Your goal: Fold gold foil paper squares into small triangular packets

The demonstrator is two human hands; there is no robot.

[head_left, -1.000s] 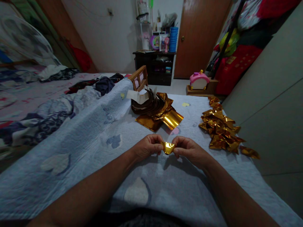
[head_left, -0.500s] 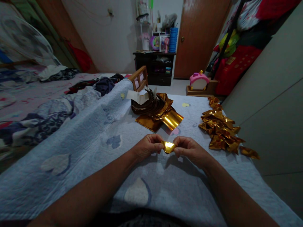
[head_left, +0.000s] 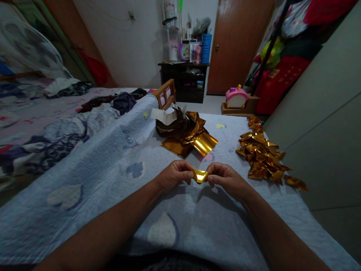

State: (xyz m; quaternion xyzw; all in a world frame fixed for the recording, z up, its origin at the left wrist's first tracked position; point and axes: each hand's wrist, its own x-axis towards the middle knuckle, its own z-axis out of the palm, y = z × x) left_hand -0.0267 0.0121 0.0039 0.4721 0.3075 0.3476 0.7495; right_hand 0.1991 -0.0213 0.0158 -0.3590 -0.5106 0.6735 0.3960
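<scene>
A small piece of folded gold foil paper (head_left: 200, 176) is stretched between my two hands, just above the bed cover. My left hand (head_left: 177, 175) pinches its left end between thumb and fingers. At the right end, my right hand (head_left: 222, 176) grips it the same way. Beyond my hands lies a loose stack of gold foil sheets (head_left: 205, 142), some curled up with their dark or pale backs showing. To the right, several folded gold foil pieces (head_left: 262, 156) are heaped along the edge of the bed.
A pale blue quilt (head_left: 107, 180) with heart shapes covers the surface under my hands. Rumpled clothes (head_left: 124, 102) lie at the left. At the far end stand a wooden rail (head_left: 165, 94), a dark cabinet (head_left: 183, 82) and a pink toy (head_left: 237, 98). A pale panel (head_left: 321, 124) rises at the right.
The top edge of the folded foil now dips a little in the middle between my fingers. Both hands keep their grip in nearly the same place.
</scene>
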